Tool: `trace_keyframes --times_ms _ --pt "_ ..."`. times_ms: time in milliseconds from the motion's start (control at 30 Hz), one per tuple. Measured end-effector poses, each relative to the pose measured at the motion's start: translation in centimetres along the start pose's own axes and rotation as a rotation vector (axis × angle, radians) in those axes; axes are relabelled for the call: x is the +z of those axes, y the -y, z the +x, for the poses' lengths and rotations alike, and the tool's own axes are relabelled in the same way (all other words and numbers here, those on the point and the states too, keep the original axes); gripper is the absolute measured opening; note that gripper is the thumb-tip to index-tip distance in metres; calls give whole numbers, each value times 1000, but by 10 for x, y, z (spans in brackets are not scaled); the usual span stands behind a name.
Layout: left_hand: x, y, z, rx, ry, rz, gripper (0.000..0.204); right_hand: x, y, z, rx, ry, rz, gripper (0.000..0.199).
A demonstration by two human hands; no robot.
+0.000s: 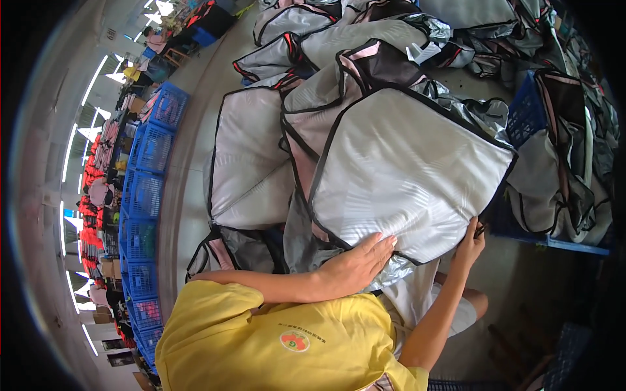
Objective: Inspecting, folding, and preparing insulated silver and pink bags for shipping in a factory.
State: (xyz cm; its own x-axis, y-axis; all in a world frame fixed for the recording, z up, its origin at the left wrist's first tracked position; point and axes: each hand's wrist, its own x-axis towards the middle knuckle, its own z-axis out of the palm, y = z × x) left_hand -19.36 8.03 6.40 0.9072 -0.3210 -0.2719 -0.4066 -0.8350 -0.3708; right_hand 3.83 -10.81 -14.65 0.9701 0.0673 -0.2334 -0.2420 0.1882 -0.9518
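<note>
A large white padded panel [411, 169] with black piping lies on top of a heap of similar pieces. My left hand [357, 262] rests on its lower edge, fingers together over the black trim, with grey lining bunched beneath. My right hand [471, 244] pinches the panel's lower right corner from below. Under it lie further white and grey panels [251, 156], some with pink and black trim [378, 62].
A row of blue plastic crates [147, 189] runs along the left beside a pale floor strip. Another blue crate [525, 114] sits at the right under grey and black bag pieces [574, 163]. My yellow shirt [274, 339] fills the bottom. Red and orange goods are stacked far left.
</note>
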Motion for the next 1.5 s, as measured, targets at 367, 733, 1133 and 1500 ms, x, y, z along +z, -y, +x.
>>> trace_keyframes --times_ms 367,733,1133,1500 --pt "-128 54 5 283 -344 -1855 59 20 8 3 32 -67 -86 26" --pt "-152 52 83 1612 -279 -2458 85 3 18 0 1 -76 -170 31" --pt "-7 293 168 -294 -142 -682 61 3 50 -97 625 -93 18 48" --pt "-259 221 32 -367 -1101 -85 56 90 238 24 -301 230 148 46"
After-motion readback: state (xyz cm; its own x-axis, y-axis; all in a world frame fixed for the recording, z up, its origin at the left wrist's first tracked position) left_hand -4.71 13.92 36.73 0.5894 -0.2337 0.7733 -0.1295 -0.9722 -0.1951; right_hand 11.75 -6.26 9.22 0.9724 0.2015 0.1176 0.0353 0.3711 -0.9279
